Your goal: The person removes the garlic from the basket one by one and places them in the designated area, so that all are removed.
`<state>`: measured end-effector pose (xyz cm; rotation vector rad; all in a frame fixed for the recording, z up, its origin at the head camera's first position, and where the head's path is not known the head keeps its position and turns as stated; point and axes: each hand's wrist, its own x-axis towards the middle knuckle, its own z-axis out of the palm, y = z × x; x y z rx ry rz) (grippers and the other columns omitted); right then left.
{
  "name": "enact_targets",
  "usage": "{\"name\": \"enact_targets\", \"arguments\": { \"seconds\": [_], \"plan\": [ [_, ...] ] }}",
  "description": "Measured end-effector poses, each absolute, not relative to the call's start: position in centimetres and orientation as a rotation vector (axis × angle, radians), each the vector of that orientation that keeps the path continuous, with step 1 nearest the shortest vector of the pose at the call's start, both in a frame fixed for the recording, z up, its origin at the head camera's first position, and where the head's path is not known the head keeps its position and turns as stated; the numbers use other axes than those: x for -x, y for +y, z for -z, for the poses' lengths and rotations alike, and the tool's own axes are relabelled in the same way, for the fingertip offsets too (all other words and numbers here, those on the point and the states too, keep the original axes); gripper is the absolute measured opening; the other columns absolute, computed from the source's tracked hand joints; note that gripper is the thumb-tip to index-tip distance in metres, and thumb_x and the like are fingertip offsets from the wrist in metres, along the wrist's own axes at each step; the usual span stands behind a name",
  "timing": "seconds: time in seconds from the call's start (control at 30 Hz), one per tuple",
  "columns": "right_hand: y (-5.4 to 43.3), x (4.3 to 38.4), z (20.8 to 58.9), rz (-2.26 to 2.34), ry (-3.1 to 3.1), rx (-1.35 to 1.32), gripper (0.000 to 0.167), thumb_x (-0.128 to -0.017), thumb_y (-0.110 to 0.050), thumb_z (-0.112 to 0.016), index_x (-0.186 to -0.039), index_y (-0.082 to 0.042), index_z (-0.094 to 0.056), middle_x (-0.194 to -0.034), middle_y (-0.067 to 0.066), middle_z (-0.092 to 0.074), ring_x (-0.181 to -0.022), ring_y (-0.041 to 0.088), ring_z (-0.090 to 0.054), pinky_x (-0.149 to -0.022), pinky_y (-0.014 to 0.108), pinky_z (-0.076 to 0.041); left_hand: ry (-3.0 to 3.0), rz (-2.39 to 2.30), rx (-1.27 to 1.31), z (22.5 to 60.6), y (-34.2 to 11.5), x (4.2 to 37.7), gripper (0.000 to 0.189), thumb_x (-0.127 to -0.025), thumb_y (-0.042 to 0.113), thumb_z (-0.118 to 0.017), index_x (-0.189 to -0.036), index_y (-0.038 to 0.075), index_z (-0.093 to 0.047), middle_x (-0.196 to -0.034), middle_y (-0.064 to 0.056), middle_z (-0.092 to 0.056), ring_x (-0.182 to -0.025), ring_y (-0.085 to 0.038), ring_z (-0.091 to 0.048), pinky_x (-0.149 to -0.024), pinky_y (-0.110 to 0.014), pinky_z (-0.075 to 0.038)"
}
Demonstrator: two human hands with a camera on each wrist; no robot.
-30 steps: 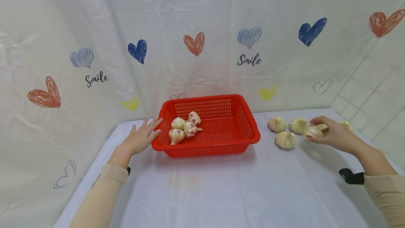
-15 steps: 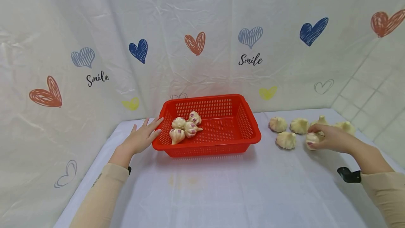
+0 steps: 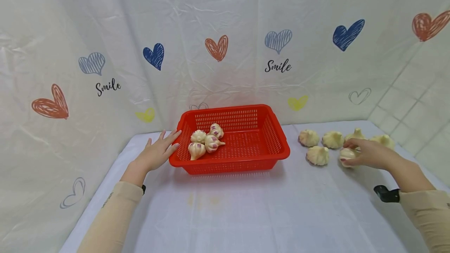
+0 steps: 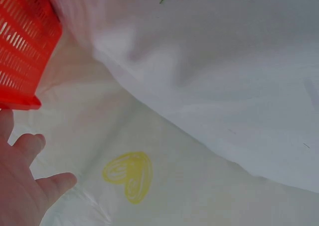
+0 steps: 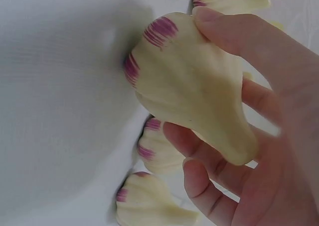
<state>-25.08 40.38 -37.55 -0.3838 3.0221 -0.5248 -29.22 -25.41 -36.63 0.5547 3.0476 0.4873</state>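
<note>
My right hand (image 3: 370,154) holds a garlic bulb (image 5: 189,81) between thumb and fingers, low at the table on the right; purple streaks mark the bulb's base. Around it stand several other garlic bulbs (image 3: 318,155), with one garlic bulb (image 3: 333,139) behind and to the left. My left hand (image 3: 153,155) lies with spread, straight fingers against the left rim of a red plastic basket (image 3: 228,164). Inside the basket's left part sit several garlic bulbs (image 3: 211,143). In the left wrist view the fingertips (image 4: 7,119) touch the basket's edge.
A white cloth covers the table (image 3: 232,214). Close behind it hangs a pale curtain (image 3: 242,77) printed with hearts and "Smile". Another garlic bulb (image 3: 384,141) stands near the table's right edge.
My right hand has lowered the garlic bulb to the table, nearer the front of the group, and still holds it. The left hand stays at the basket.
</note>
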Motion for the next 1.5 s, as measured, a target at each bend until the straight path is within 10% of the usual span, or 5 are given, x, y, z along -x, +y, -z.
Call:
{"name": "enact_targets", "arguments": {
  "seconds": [1.07,1.5],
  "plan": [
    [40.7,25.2,38.8,0.71,3.023,0.362,0.09,-0.085,-0.037,-0.085,-0.144,0.012,-0.039,-0.132,0.04,-0.056,-0.117,0.065,-0.049,-0.085,0.066,-0.049,3.037,-0.5,-0.555,36.4,-25.3,29.0,0.062,-0.11,0.044,-0.039,-0.165,0.019,-0.024,-0.169,-0.013,-0.022,-0.153,-0.049,-0.005,-0.111,-0.078,0.003],
    [41.3,24.8,37.1,0.802,3.005,0.441,0.072,-0.092,-0.023,-0.08,-0.143,0.012,-0.043,-0.134,0.042,-0.053,-0.114,0.063,-0.054,-0.081,0.061,-0.055,3.032,-0.506,-0.532,36.8,-25.4,29.4,0.063,-0.11,0.047,-0.038,-0.165,0.02,-0.023,-0.169,-0.01,-0.021,-0.154,-0.047,-0.004,-0.111,-0.078,0.004]
  ]
}}
